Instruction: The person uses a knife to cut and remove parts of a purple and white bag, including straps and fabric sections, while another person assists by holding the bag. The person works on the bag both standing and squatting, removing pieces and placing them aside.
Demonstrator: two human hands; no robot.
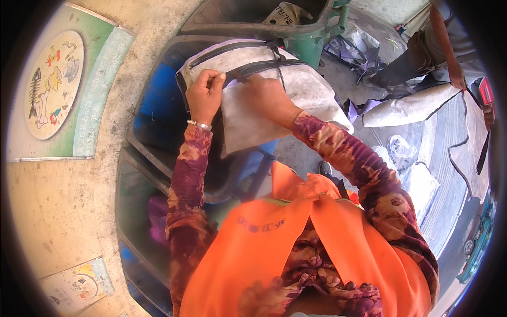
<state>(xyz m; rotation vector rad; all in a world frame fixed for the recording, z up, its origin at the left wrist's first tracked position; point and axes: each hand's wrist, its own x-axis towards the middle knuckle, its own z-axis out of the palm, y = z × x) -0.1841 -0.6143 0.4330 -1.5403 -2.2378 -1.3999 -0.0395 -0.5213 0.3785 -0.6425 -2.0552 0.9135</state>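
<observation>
Wall (pixel 63 206) bars the left side; green bin (pixel 306 46) obstructs beyond the white bag (pixel 243 124); passage exists rightward, above floor (pixel 369 138).

Your fisheye view looks down from your head, close over your orange vest (pixel 253 235), toward your left hand (pixel 205 96) and right hand (pixel 268 101).

Stained beige wall (pixel 63 211) on L w/ green-edged poster (pixel 55 79), small poster (pixel 79 285) below; grey floor (pixel 301 150), R side brighter.
</observation>
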